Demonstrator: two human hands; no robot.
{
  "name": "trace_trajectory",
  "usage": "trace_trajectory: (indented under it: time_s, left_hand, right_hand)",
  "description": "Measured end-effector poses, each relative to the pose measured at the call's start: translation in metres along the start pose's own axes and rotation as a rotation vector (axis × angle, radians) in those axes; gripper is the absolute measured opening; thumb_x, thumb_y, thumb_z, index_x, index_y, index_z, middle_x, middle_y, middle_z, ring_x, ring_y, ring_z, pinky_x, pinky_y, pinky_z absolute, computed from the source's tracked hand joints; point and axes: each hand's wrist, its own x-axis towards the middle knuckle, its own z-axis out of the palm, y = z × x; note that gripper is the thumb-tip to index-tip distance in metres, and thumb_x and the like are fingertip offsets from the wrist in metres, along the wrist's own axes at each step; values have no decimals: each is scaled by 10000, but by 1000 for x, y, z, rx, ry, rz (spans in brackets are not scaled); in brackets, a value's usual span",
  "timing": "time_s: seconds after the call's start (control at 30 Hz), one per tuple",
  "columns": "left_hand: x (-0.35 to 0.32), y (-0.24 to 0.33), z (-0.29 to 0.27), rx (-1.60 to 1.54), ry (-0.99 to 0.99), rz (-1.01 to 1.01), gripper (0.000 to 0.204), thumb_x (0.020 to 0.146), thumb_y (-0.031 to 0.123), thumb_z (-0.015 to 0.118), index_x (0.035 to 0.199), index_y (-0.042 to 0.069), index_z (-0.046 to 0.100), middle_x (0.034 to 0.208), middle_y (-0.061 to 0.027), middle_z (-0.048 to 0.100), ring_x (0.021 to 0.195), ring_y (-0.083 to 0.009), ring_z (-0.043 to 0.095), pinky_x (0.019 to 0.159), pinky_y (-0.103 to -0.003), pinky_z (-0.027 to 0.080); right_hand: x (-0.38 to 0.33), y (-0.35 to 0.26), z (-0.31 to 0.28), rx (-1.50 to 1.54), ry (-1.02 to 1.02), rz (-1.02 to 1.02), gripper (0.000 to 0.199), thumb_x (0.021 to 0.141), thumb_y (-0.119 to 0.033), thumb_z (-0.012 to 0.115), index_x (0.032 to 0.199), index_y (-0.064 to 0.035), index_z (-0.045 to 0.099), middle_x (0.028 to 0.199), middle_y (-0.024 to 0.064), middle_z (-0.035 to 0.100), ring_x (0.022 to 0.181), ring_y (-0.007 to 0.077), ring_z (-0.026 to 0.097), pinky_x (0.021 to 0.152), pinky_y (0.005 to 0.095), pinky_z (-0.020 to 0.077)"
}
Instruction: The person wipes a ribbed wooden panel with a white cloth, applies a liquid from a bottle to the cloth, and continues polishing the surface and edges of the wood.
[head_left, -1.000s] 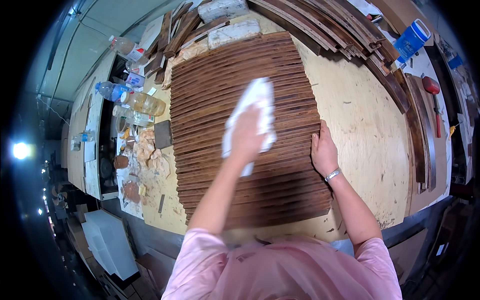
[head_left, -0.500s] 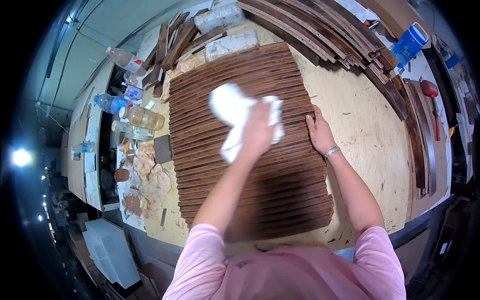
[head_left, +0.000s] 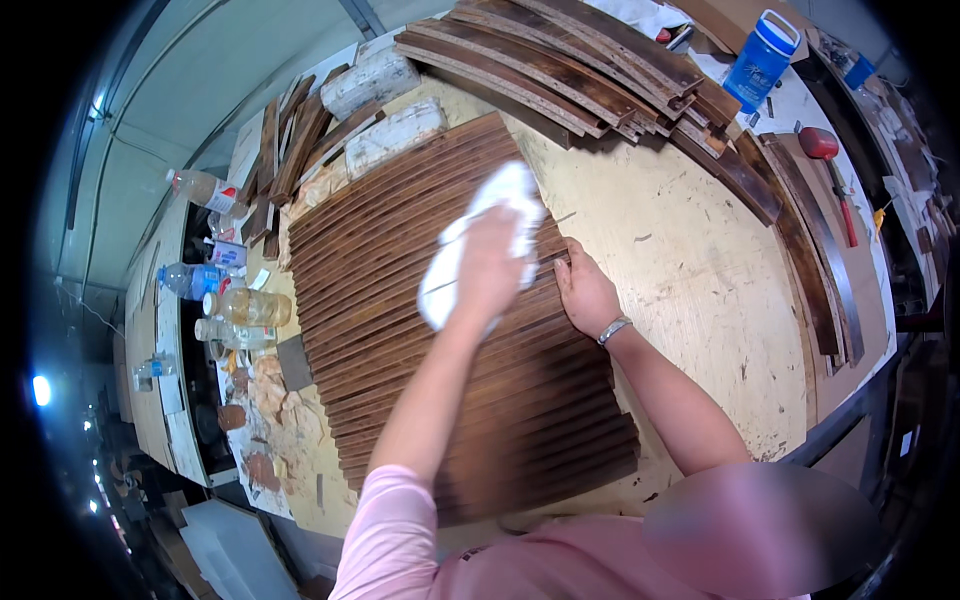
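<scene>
A broad row of dark brown wood strips (head_left: 390, 380) lies side by side before me, their right ends uneven. My left hand (head_left: 490, 265) presses a white cloth (head_left: 512, 185) onto the strips, near their upper right part. Its fingers are closed on the cloth, slightly smeared by motion. At the right edge of the row, my right hand (head_left: 590, 295) grips the strip ends, thumb and fingers around the edge. Part of the strips lies hidden under the cloth and my left forearm.
Bottles (head_left: 250, 307) and crumpled paper (head_left: 270, 385) line the left side of the pale board (head_left: 700, 300). Curved wooden pieces (head_left: 560, 75) are stacked at the far side. A blue jug (head_left: 762, 62) and a red-headed mallet (head_left: 820, 143) stand and lie far right.
My left hand has swept the cloth toward the right edge of the strips, and the cloth lies more bunched. The view has turned; my right hand stays at the edge.
</scene>
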Motion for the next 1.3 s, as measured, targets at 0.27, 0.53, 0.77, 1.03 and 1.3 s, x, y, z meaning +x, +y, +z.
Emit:
trace_trajectory:
  time_s: [0.27, 0.53, 0.77, 1.03, 1.3]
  left_hand:
    - [-32, -37, -40, -21, -91, -109, 403, 817, 57, 680, 1218, 97, 675, 1335, -122, 621, 1337, -298, 492, 1186, -535, 180]
    - [23, 29, 15, -64, -128, 25, 405, 840, 92, 641, 1245, 99, 646, 1359, -125, 596, 1354, -298, 473, 1188, -525, 198]
    - [-64, -70, -61, 13, -45, -208, 434, 838, 164, 719, 1265, 128, 653, 1350, -98, 616, 1325, -259, 507, 1211, -499, 142]
    - [-118, -153, -133, 248, 85, -435, 439, 851, 152, 656, 1270, 27, 615, 1352, -200, 583, 1315, -348, 493, 1175, -474, 244]
    - [49, -2, 9, 14, -98, 68, 438, 933, 261, 547, 1309, 38, 579, 1415, -165, 538, 1363, -344, 445, 1185, -441, 284]
  right_hand:
    - [0, 5, -8, 67, 65, -16, 418, 987, -229, 477, 1335, 2, 459, 1189, 245, 619, 1083, 414, 602, 925, 484, 490]
    - [-1, 2, 0, 50, -24, 16, 423, 995, -238, 454, 1350, -7, 446, 1179, 253, 619, 1066, 430, 601, 919, 502, 482]
    - [0, 16, -2, 74, 61, -35, 458, 1009, -279, 449, 1370, 4, 444, 1207, 252, 619, 1087, 417, 602, 936, 482, 481]
    - [31, 11, 0, -68, 231, -227, 491, 966, -274, 537, 1333, 42, 460, 1293, 264, 560, 1107, 426, 588, 943, 477, 482]
    - [79, -17, 5, -101, 58, 13, 372, 1008, -294, 442, 1224, -8, 543, 1193, 251, 616, 1060, 423, 605, 880, 484, 496]
